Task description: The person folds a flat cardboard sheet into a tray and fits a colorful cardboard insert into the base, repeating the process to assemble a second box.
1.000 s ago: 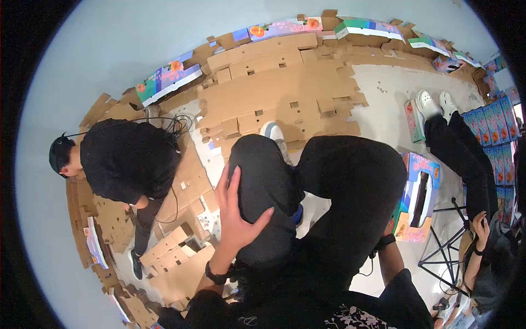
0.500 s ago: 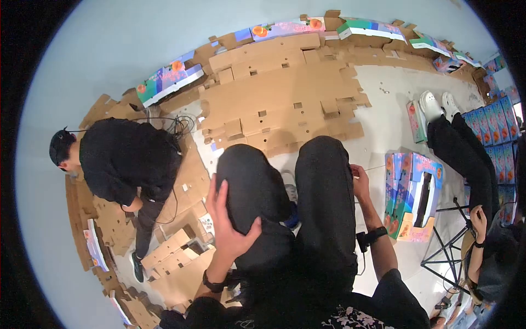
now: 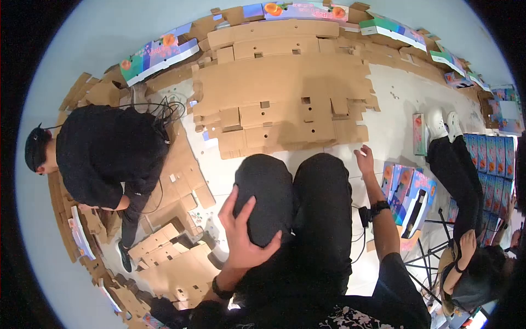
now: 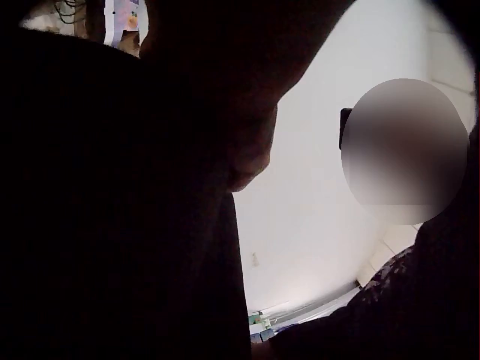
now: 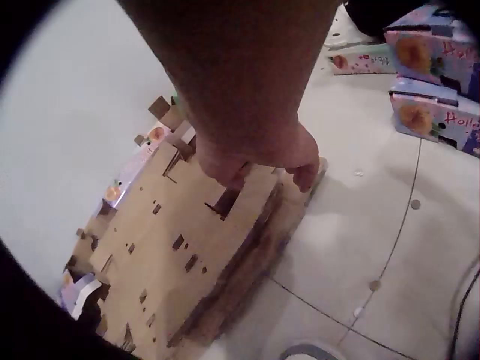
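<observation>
In the head view the left hand (image 3: 247, 237) rests on the wearer's black-clad left knee (image 3: 262, 186), its fingers and thumb spread. The dark left wrist view shows only part of that hand (image 4: 251, 154). The right hand (image 3: 365, 161) is held out past the right knee, close to the near right corner of a flat stack of brown cardboard (image 3: 285, 82). From the right wrist, the hand (image 5: 259, 154) appears over the edge of the cardboard (image 5: 161, 251), with fingers bent loosely downward and no object visible in them. Contact with the cardboard cannot be told.
Printed cartons (image 3: 408, 200) stand on the floor at the right, beside a black tripod-like frame (image 3: 424, 257). A person in black (image 3: 112, 153) bends over cardboard at the left; another sits at the right. Stacked cartons (image 3: 493, 159) line the far right. A cable (image 3: 361, 244) hangs by the right wrist.
The right hand has come from beside the cartons, past the right knee, forward to the cardboard's edge. The knees are now side by side. The left hand stays on the left knee. The head view has shifted.
</observation>
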`<state>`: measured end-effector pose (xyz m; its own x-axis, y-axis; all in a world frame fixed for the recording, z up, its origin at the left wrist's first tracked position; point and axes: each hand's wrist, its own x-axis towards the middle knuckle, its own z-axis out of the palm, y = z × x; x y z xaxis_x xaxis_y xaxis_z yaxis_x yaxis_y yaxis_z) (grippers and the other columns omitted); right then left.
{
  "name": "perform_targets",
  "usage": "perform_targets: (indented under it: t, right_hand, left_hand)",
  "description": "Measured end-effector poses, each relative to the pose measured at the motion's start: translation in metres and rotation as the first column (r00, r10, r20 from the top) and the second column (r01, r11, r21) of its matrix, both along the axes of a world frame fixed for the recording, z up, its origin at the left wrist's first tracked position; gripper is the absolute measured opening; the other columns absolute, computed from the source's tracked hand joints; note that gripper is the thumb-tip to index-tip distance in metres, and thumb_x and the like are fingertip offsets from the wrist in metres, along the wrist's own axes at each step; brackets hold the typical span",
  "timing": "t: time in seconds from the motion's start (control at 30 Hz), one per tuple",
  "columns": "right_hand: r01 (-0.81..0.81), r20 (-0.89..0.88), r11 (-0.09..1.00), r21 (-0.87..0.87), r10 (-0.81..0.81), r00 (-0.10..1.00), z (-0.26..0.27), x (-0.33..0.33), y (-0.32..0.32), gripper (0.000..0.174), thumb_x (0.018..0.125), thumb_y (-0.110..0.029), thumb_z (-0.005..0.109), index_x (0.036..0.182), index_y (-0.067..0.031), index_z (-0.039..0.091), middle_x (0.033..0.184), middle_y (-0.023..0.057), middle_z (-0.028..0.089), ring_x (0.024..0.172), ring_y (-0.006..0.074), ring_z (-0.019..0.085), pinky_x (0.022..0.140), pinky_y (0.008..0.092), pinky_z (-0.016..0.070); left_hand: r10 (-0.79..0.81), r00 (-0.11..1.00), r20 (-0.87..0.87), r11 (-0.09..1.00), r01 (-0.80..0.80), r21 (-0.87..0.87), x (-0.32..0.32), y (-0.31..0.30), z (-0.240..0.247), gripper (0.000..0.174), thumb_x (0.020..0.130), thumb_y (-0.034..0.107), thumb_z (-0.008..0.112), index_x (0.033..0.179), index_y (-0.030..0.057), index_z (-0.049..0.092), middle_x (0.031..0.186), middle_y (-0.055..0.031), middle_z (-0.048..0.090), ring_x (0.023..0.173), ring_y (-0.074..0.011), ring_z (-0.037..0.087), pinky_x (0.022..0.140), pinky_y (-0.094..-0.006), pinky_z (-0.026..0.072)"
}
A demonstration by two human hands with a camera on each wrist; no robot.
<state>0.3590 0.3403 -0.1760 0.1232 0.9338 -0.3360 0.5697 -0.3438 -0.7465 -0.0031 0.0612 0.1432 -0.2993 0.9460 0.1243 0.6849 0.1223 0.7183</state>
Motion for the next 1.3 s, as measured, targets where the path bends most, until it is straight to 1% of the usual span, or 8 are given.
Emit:
perform_targets:
  t: [0.2, 0.4, 0.5, 0.6, 0.8, 0.97, 1.17, 1.3]
  right_hand:
    - [0.033, -0.061, 0.999, 0.013, -0.033, 0.998, -0.044, -0.012, 0.066, 0.093, 0.088, -0.029, 0.075, 0.157, 0.0049, 0.023, 0.147, 0.0286, 0.049, 0.136, 0.0357, 0.05, 0.111, 0.0393, 0.0421]
    - [-0.037, 0.199, 0.994, 0.104, 0.015, 0.98, -0.021, -0.041, 0.069, 0.08, 0.087, -0.03, 0.075, 0.149, 0.0047, 0.039, 0.123, 0.0245, 0.065, 0.106, 0.0313, 0.066, 0.095, 0.0397, 0.0522]
    - [-0.125, 0.286, 0.94, 0.316, 0.031, 0.958, -0.026, -0.041, 0.068, 0.055, 0.088, -0.037, 0.072, 0.123, 0.0045, 0.062, 0.096, 0.0225, 0.071, 0.086, 0.0307, 0.069, 0.081, 0.0421, 0.0548]
    - [-0.298, 0.38, 0.954, -0.023, 0.284, 0.88, -0.009, -0.053, 0.086, 0.049, 0.091, -0.044, 0.066, 0.092, 0.0047, 0.068, 0.076, 0.0229, 0.067, 0.072, 0.0311, 0.068, 0.07, 0.0448, 0.0529]
    - [-0.334, 0.356, 0.931, 0.144, 0.266, 0.896, 0.087, -0.083, 0.124, 0.048, 0.096, -0.041, 0.061, 0.081, 0.0038, 0.067, 0.068, 0.0194, 0.064, 0.056, 0.0278, 0.061, 0.056, 0.0434, 0.048]
    - [-0.233, -0.315, 0.943, -0.239, 0.151, 0.937, 0.196, -0.092, 0.127, 0.032, 0.096, -0.036, 0.062, 0.089, -0.0049, 0.066, 0.068, 0.0043, 0.061, 0.058, 0.0148, 0.057, 0.053, 0.0298, 0.0448]
    - [-0.473, -0.932, 0.806, -0.355, -0.265, 0.247, 0.331, -0.113, 0.037, 0.027, 0.099, -0.03, 0.056, 0.105, -0.0046, 0.06, 0.077, -0.0008, 0.047, 0.06, 0.0089, 0.041, 0.053, 0.0237, 0.0366]
    - [-0.575, -0.996, 0.813, -0.092, -0.085, 0.04, 0.39, -0.146, -0.058, 0.038, 0.1, -0.034, 0.055, 0.117, 0.0006, 0.056, 0.082, 0.0006, 0.049, 0.07, 0.009, 0.046, 0.055, 0.0233, 0.0377]
  left_hand:
    - [0.028, 0.999, 0.019, 0.999, -0.029, 0.043, -0.007, 0.016, -0.008, 0.087, 0.066, 0.022, 0.087, 0.141, 0.0055, 0.046, 0.15, -0.0326, 0.031, 0.137, -0.0493, 0.037, 0.11, -0.0577, 0.0369]
    - [0.052, 0.999, -0.004, 0.998, -0.052, 0.035, -0.017, 0.015, -0.013, 0.089, 0.065, 0.022, 0.088, 0.141, 0.0052, 0.044, 0.148, -0.0342, 0.031, 0.135, -0.0517, 0.038, 0.109, -0.0591, 0.0381]
    - [0.057, 0.998, -0.009, 0.998, -0.057, 0.031, -0.017, 0.014, -0.013, 0.09, 0.065, 0.022, 0.089, 0.141, 0.0054, 0.044, 0.148, -0.0341, 0.03, 0.134, -0.0516, 0.038, 0.109, -0.0592, 0.038]
    - [0.024, 1.0, -0.007, 1.0, -0.024, 0.007, -0.02, 0.015, -0.015, 0.094, 0.065, 0.026, 0.088, 0.143, 0.0046, 0.04, 0.15, -0.0368, 0.03, 0.136, -0.0518, 0.038, 0.111, -0.0595, 0.0356]
    - [-0.018, 0.998, 0.052, 0.999, 0.016, 0.042, -0.02, 0.023, -0.017, 0.095, 0.066, 0.023, 0.089, 0.145, 0.0053, 0.04, 0.151, -0.0353, 0.029, 0.139, -0.0494, 0.035, 0.112, -0.0578, 0.0346]
    - [-0.038, 0.991, 0.127, 0.996, 0.026, 0.091, -0.009, 0.027, -0.007, 0.08, 0.07, 0.021, 0.088, 0.14, 0.0071, 0.053, 0.152, -0.0294, 0.034, 0.137, -0.045, 0.037, 0.111, -0.0537, 0.0352]
    - [0.07, 0.998, 0.001, 0.994, -0.07, 0.088, 0.001, 0.01, 0.006, 0.069, 0.077, 0.017, 0.083, 0.139, 0.0071, 0.054, 0.153, -0.025, 0.034, 0.139, -0.0423, 0.037, 0.114, -0.0529, 0.0329]
    - [-0.07, 0.984, -0.164, 0.978, 0.1, 0.184, 0.004, 0.02, 0.018, 0.061, 0.081, 0.015, 0.078, 0.137, 0.0067, 0.058, 0.149, -0.0195, 0.047, 0.136, -0.0402, 0.044, 0.113, -0.0487, 0.0342]
